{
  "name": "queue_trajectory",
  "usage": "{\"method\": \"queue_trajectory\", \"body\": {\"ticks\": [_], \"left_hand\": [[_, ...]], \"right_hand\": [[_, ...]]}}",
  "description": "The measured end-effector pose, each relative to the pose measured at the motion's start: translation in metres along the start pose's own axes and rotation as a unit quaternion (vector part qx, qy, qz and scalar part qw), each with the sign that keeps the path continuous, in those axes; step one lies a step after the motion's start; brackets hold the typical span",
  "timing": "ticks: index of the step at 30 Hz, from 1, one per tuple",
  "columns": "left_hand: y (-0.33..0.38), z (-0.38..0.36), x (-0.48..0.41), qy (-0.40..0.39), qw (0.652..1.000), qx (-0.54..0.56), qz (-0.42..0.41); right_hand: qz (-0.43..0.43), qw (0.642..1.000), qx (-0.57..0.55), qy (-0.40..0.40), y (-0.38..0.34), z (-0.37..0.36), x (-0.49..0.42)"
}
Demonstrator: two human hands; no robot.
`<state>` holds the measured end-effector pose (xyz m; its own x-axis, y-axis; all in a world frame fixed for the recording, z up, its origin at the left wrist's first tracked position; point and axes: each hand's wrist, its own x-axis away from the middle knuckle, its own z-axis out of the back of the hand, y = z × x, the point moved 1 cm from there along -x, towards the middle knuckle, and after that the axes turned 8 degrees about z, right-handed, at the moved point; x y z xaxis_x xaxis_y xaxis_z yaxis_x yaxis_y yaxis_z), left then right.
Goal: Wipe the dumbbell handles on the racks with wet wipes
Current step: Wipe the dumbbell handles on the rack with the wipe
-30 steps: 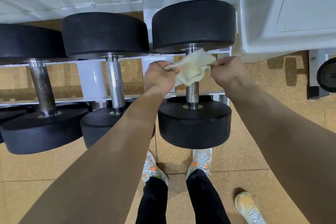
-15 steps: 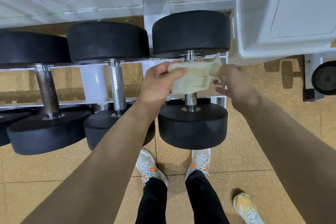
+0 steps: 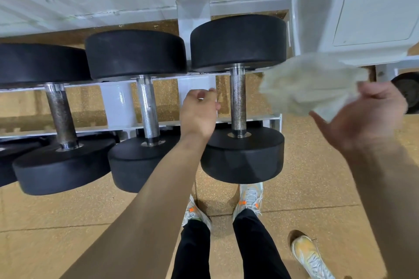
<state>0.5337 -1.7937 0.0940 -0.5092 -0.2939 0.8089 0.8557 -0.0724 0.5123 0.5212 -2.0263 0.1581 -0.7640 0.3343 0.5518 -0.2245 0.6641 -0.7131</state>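
Three black dumbbells lie across the white rack (image 3: pixel 115 106). The rightmost dumbbell (image 3: pixel 242 154) shows its bare knurled handle (image 3: pixel 237 102). A pale yellowish wet wipe (image 3: pixel 306 84), blurred, hangs crumpled to the right of that handle, and my right hand (image 3: pixel 367 118) holds it by its right side. My left hand (image 3: pixel 199 111) hovers just left of the handle with fingers loosely curled, holding nothing. The middle dumbbell handle (image 3: pixel 147 108) is shiny. The left handle (image 3: pixel 60 115) is dark and dull.
A white plastic bin (image 3: pixel 353 13) stands at the upper right, beside the rack's end. Another black weight (image 3: pixel 408 93) peeks out at the right edge. My shoes (image 3: pixel 249 199) stand on the tan floor below the rack, and a third shoe (image 3: pixel 308 253) is at the lower right.
Both hands held the wipe over the rightmost handle. My left hand has let go, and my right hand has pulled the wipe off to the right, baring the handle.
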Motion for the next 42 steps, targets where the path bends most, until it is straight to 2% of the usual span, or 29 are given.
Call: {"method": "queue_trajectory", "body": {"ticks": [3,6,10,12,14,17,19,21,25,28,30,35,38,40,42], "left_hand": [[-0.011,0.006,0.002,0.002,1.000,0.000,-0.017],[-0.016,0.002,0.010,-0.021,1.000,0.004,-0.016],[-0.010,-0.003,0.017,-0.083,0.994,0.061,0.021],[-0.011,-0.003,0.015,-0.114,0.990,0.085,0.009],[-0.012,-0.003,0.013,-0.134,0.988,0.072,-0.016],[-0.015,-0.007,0.002,-0.080,0.994,-0.021,-0.077],[-0.016,-0.009,-0.006,-0.011,0.997,-0.043,-0.067],[-0.017,-0.009,-0.013,0.014,0.998,-0.051,-0.030],[-0.015,-0.007,-0.015,0.019,0.989,-0.143,-0.026],[-0.022,0.000,-0.018,0.064,0.990,-0.108,-0.060],[-0.027,0.005,-0.016,0.076,0.991,-0.080,-0.080],[-0.038,0.008,-0.011,0.073,0.991,-0.044,-0.099],[-0.033,0.007,-0.011,0.080,0.993,-0.028,-0.081],[-0.026,0.008,-0.010,0.088,0.992,-0.031,-0.080],[-0.020,0.011,-0.009,0.101,0.991,-0.031,-0.082]], "right_hand": [[0.013,0.999,-0.018,-0.030,-0.003,0.012,-0.009],[-0.028,0.987,0.122,-0.098,0.032,-0.003,-0.012],[-0.032,0.933,0.321,-0.158,0.090,-0.039,-0.005],[-0.073,0.913,0.359,-0.180,0.099,-0.049,-0.001],[-0.092,0.918,0.342,-0.181,0.096,-0.048,-0.001],[-0.071,0.936,0.316,-0.137,0.090,-0.041,-0.004],[-0.028,0.934,0.347,-0.078,0.096,-0.036,-0.010],[-0.036,0.927,0.371,-0.049,0.105,-0.036,-0.018],[-0.106,0.889,0.432,-0.112,0.132,-0.048,-0.036],[-0.192,0.912,0.349,-0.098,0.139,-0.057,-0.052],[-0.248,0.914,0.294,-0.130,0.136,-0.059,-0.065],[-0.271,0.917,0.221,-0.193,0.141,-0.046,-0.070],[-0.258,0.892,0.307,-0.209,0.141,-0.039,-0.064],[-0.233,0.872,0.386,-0.191,0.139,-0.041,-0.060],[-0.198,0.835,0.485,-0.167,0.142,-0.045,-0.054]]}}
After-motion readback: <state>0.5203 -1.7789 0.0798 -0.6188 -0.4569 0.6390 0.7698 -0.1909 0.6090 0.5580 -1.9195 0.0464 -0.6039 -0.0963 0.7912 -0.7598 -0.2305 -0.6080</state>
